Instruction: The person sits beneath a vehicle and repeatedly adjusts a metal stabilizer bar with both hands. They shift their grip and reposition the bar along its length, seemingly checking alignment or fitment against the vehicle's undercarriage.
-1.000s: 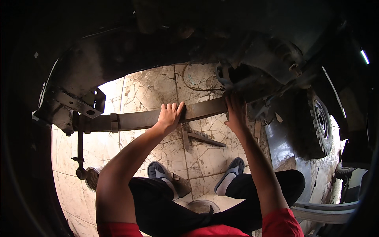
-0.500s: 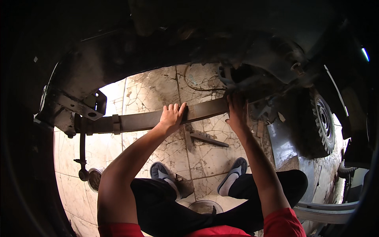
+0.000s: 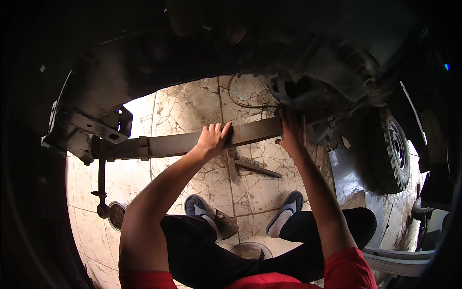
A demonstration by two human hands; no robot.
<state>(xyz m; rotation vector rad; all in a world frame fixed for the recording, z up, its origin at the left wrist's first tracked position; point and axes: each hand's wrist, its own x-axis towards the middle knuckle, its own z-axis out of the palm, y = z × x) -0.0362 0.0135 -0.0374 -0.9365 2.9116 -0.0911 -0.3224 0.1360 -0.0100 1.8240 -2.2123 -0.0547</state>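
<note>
A long, gently curved leaf spring [image 3: 173,145] runs across in front of me beneath the dark vehicle frame. My left hand [image 3: 211,138] lies over its middle, fingers curled across the far edge; a dark patch beside the fingers is unclear. Further right, my right hand [image 3: 292,129] is closed round the spring, with its thumb on the near side. Part of that grip is lost in shadow. A metal clip [image 3: 144,148] wraps the spring left of my hands, and a shackle-like link [image 3: 101,180] hangs near its left end.
On the cracked tile floor [image 3: 192,111] lies a wire brush [image 3: 258,168] beside a flat bar [image 3: 232,169]. Round tins [image 3: 117,216] stand at the left and between my feet. A wheel [image 3: 395,147] is at the right, and a thin hose [image 3: 235,98] curves beyond the spring.
The whole view has shifted slightly. Both hands stay on the leaf spring, and the right hand's fingers show more clearly now.
</note>
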